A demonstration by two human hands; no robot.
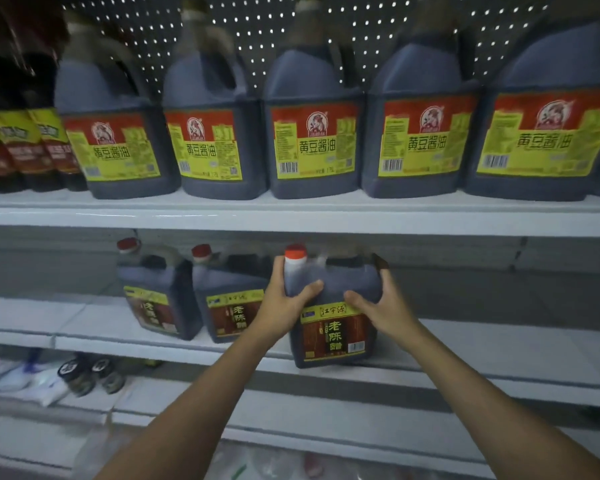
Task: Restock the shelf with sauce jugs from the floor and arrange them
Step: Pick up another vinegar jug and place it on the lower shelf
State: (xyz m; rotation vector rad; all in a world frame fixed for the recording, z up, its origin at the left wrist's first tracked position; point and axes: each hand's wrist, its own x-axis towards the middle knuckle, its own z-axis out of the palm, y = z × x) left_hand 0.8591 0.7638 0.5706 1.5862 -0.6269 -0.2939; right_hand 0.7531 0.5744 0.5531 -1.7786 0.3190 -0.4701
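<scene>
Two hands on one dark sauce jug (333,310) at the front edge of the middle shelf (499,355). Left hand (281,306) curled round its neck side below the red cap (295,252), thumb across the shoulder; right hand (381,306) gripping the opposite shoulder. Just left of the left hand, two matching jugs (191,292). Above both hands, yellow-labelled jugs (312,133) in a row.

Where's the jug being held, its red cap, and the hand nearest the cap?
held jug (333,337): head view, on its front label.
red cap (295,252): head view, cap top.
left hand (284,303): head view, back of hand.
</scene>
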